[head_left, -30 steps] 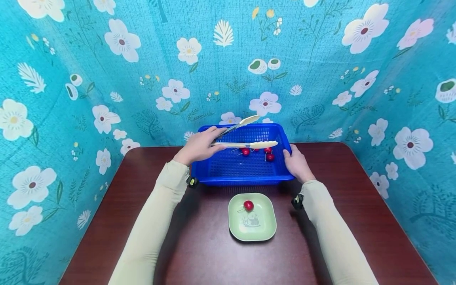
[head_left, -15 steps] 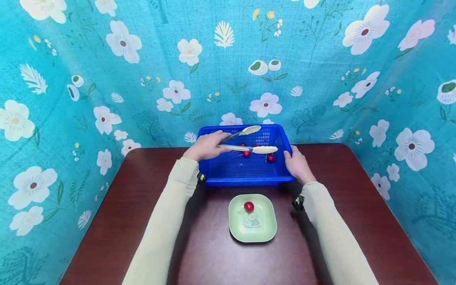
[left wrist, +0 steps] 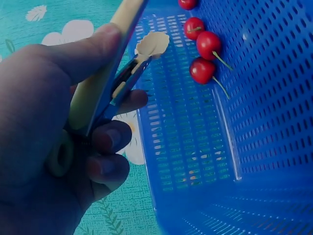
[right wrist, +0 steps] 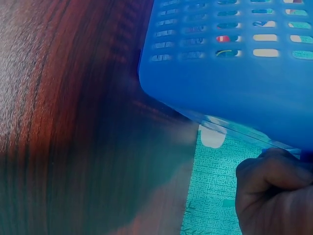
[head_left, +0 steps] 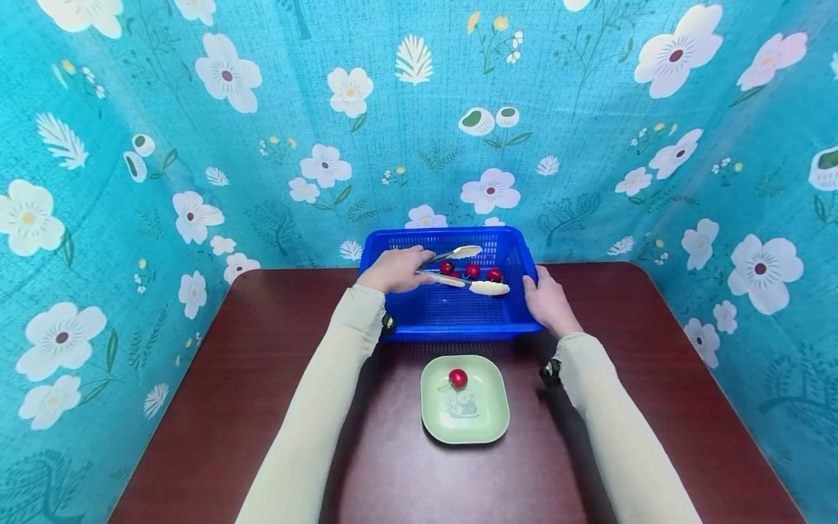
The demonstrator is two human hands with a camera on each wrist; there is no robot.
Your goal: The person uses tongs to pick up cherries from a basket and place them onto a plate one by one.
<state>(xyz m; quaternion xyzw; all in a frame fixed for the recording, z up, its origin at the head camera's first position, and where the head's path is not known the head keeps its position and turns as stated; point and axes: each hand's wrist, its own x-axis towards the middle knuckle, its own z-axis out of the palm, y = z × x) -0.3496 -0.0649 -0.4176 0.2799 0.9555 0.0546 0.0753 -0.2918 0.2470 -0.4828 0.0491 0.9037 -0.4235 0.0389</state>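
My left hand [head_left: 395, 270] holds a pair of tongs [head_left: 489, 288] with pale scalloped tips over the blue perforated basket [head_left: 452, 333]. The two tongs arms stand apart, one tip above the other in the head view. Several red cherries [head_left: 473, 271] lie below and beside the tips, and the lower arm partly covers some of them. In the left wrist view, thumb and fingers wrap the tongs' handle, while stemmed cherries [left wrist: 209, 45] sit along the basket's side. My right hand [head_left: 548, 302] grips the basket's right rim, with curled fingers [right wrist: 279, 181] at the rim in the right wrist view.
A pale green square plate [head_left: 481, 428] with a printed picture stands in front of the basket, one cherry [head_left: 457, 378] on it. The dark red-brown table [head_left: 262, 349] meets a turquoise flowered cloth [head_left: 275, 167] behind and at the sides.
My left hand has moved right and slightly down with the tongs, bringing their tips lower over the cherries. The right hand, basket and plate have stayed in place.
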